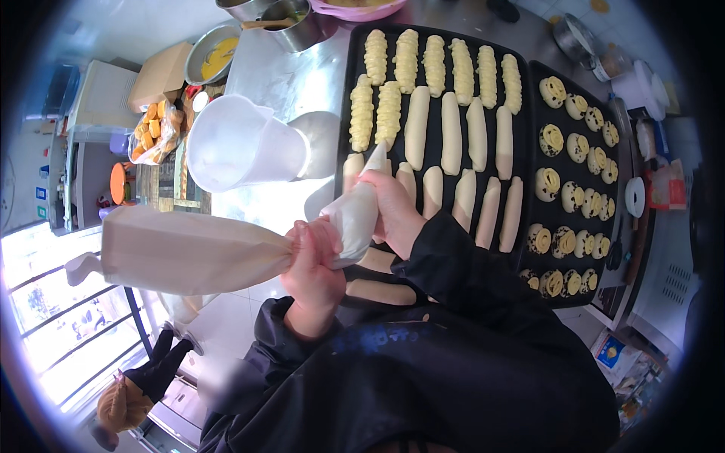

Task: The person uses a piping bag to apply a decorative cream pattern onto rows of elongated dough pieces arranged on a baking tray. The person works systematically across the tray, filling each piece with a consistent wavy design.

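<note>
My left hand (316, 263) is closed round the twisted neck of a white piping bag (198, 249), whose loose upper part spreads out to the left. With fingers wrapped near the tip, my right hand (396, 212) holds the filled lower part. The bag's tip meets the lower end of a long dough roll topped with pale yellow cream (389, 113). Several rolls on the black baking tray (524, 133) bear such cream in ridges; plain dough rolls (417, 127) lie beside and below them. My forearms and the bag hide part of the tray.
A translucent plastic pitcher (243, 144) stands left of the tray. Metal pots (291, 28) and a bowl of yellow liquid (212, 54) are beyond it. A second tray at right (558, 195) holds round spiral buns. A person (133, 390) is at lower left, apart from me.
</note>
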The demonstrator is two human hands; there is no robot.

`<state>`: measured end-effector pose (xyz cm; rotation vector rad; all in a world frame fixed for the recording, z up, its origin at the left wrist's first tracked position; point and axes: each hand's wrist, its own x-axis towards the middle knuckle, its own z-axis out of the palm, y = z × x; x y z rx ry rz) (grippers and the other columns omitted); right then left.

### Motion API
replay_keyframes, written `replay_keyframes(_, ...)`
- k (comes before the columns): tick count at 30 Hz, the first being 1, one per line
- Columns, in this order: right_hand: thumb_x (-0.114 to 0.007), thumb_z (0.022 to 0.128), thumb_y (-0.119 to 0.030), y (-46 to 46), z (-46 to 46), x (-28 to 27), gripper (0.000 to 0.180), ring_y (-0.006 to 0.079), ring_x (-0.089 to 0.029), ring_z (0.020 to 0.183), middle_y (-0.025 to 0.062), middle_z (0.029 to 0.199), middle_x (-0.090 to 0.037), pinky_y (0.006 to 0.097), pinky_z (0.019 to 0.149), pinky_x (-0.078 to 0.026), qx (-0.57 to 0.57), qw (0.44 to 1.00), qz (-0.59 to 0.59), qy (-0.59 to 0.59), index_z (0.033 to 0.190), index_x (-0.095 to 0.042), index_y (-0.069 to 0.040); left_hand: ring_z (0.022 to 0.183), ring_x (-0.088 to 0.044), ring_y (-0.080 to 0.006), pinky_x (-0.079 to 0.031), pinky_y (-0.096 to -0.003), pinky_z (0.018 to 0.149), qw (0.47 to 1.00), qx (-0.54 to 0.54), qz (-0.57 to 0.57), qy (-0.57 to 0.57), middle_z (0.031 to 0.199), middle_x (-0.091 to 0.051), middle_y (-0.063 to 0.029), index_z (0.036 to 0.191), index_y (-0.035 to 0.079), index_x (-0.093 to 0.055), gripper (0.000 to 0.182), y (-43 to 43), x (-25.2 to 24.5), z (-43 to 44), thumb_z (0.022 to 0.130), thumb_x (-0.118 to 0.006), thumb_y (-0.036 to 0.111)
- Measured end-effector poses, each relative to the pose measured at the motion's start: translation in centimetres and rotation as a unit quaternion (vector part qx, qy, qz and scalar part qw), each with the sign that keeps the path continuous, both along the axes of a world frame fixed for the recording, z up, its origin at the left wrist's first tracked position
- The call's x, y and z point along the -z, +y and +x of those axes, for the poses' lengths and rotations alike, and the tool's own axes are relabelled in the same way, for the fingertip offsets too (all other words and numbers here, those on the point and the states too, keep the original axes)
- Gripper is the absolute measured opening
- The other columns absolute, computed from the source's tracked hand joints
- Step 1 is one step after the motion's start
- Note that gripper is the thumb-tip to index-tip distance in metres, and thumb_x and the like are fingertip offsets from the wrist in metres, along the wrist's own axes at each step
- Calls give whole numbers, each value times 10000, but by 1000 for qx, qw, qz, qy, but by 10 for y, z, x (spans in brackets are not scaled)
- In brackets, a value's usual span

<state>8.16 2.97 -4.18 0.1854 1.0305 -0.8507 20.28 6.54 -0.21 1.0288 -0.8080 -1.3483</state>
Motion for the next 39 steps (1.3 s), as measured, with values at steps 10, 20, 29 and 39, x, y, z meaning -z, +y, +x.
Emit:
replay_keyframes(10,-563,808,-251,-11,-39,-1,286,182,-567,748,67,835,-573,327,694,-471,140,988,-71,10,1013,-528,-55,712,-535,-225,-308,-390,981,980,68,-177,-61,551,-451,-47,619,88,-412,387,-2,-7,-31,934,-420,312)
replay_keyframes(20,-598,773,-297,-52,-91,-3,218,149,-590,694,21,802,-597,290,631,-486,92,991,-95,-14,881,-542,-116,544,-390,-148,-324,-348,903,986,94,-137,6,471,-316,9,535,131,-327,472,-51,-3,-92,980,-325,289)
replay_keyframes(29,-567,778,-312,-57,-105,-13,212,147,-592,685,12,776,-595,287,631,-489,49,997,-51,3,848,-557,-113,516,-365,-144,-345,-328,857,994,55,-89,18,469,-291,14,537,125,-305,469,-55,9,-112,978,-343,278)
replay_keyframes(39,-518,803,-279,-55,-96,0,209,198,-586,718,58,792,-576,331,670,-478,45,998,-40,-22,868,-534,-81,496,-343,-137,-355,-323,836,996,36,-83,2,467,-281,16,530,127,-300,475,-53,5,-106,981,-343,273)
